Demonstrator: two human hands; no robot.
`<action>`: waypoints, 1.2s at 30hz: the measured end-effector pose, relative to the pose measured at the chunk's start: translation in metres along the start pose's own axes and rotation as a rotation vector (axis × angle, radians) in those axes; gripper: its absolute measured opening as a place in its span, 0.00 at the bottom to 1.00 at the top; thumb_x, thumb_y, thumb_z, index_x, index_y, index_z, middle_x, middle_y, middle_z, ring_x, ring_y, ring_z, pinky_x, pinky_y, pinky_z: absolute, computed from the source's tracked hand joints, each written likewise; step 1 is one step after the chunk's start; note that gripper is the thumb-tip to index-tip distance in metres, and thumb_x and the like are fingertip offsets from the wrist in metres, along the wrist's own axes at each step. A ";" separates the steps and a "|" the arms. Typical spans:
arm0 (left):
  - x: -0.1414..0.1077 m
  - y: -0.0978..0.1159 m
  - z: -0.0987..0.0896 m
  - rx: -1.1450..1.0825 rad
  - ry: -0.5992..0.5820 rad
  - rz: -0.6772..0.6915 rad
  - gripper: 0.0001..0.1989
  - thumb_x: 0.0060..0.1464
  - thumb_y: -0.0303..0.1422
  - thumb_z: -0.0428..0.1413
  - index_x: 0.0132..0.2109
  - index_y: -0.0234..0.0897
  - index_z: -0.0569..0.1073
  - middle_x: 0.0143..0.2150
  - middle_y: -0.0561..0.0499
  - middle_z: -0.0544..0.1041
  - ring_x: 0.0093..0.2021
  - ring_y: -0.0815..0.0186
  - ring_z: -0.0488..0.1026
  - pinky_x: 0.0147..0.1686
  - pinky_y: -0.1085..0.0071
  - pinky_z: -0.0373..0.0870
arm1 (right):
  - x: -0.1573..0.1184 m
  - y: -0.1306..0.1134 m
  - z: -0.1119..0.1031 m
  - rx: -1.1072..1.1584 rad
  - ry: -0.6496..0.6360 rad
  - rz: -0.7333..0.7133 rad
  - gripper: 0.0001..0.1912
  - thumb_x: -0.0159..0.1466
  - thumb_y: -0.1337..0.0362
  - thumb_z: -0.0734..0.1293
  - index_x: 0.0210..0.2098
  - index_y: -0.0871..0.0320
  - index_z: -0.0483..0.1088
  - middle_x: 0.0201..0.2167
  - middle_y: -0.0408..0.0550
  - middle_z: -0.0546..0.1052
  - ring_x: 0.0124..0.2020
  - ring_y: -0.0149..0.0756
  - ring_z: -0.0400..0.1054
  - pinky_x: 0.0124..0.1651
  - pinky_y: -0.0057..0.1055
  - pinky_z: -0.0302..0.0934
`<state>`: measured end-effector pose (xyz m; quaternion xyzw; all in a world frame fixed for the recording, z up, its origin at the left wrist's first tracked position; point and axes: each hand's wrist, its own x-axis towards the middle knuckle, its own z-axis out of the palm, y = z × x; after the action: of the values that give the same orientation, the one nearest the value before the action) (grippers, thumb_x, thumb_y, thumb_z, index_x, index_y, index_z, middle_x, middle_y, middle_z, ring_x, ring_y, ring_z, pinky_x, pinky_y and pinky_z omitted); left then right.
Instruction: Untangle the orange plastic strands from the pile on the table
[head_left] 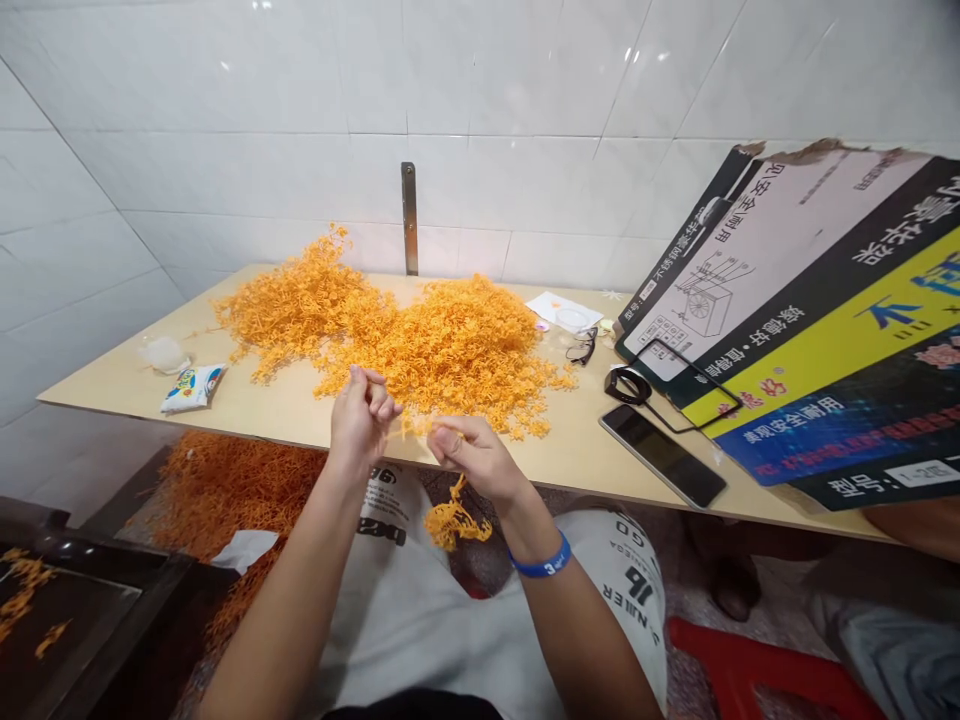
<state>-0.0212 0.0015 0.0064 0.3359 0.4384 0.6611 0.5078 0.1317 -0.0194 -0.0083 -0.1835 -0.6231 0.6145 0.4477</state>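
Observation:
My left hand (363, 418) is closed, its fingers curled together above the table's front edge. To its right, my right hand (474, 455) pinches an orange plastic piece (414, 428), which spans the gap between both hands. What the left fingers grip is partly hidden, but the piece reaches them. Below my right hand a bunch of linked orange plastic pieces (454, 524) dangles over my lap. Just beyond my hands, a large heap of the same orange pieces (457, 345) spreads over the table (555, 460).
On the left lie a small white-and-blue packet (193, 388) and a whitish translucent item (165, 354). A phone (662, 455), eyeglasses (583, 347), a black looped device (630, 386) and printed cardboard (810, 330) occupy the right. More orange pieces (232, 490) are piled below the table.

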 end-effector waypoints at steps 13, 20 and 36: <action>0.036 -0.019 -0.026 1.213 -0.048 0.536 0.28 0.61 0.44 0.49 0.62 0.30 0.66 0.68 0.33 0.55 0.69 0.46 0.49 0.66 0.49 0.46 | 0.008 -0.006 -0.016 0.548 0.388 0.100 0.15 0.57 0.51 0.69 0.32 0.56 0.68 0.22 0.39 0.62 0.20 0.26 0.51 0.22 0.23 0.47; -0.012 -0.017 -0.024 0.517 -0.376 0.141 0.32 0.61 0.54 0.42 0.52 0.32 0.75 0.45 0.39 0.80 0.49 0.56 0.75 0.55 0.57 0.67 | 0.008 -0.008 -0.020 0.605 0.468 0.061 0.11 0.61 0.53 0.66 0.31 0.54 0.66 0.24 0.39 0.60 0.22 0.28 0.52 0.23 0.24 0.50; -0.048 -0.029 -0.027 0.500 -0.783 -0.115 0.18 0.57 0.47 0.54 0.43 0.38 0.79 0.38 0.46 0.79 0.41 0.62 0.74 0.45 0.67 0.70 | 0.005 -0.022 -0.034 0.554 0.704 -0.134 0.16 0.68 0.54 0.61 0.27 0.54 0.63 0.22 0.39 0.57 0.21 0.27 0.52 0.23 0.23 0.56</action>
<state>-0.0216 -0.0480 -0.0311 0.6475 0.3776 0.3293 0.5742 0.1627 0.0004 0.0088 -0.2141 -0.2554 0.6279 0.7033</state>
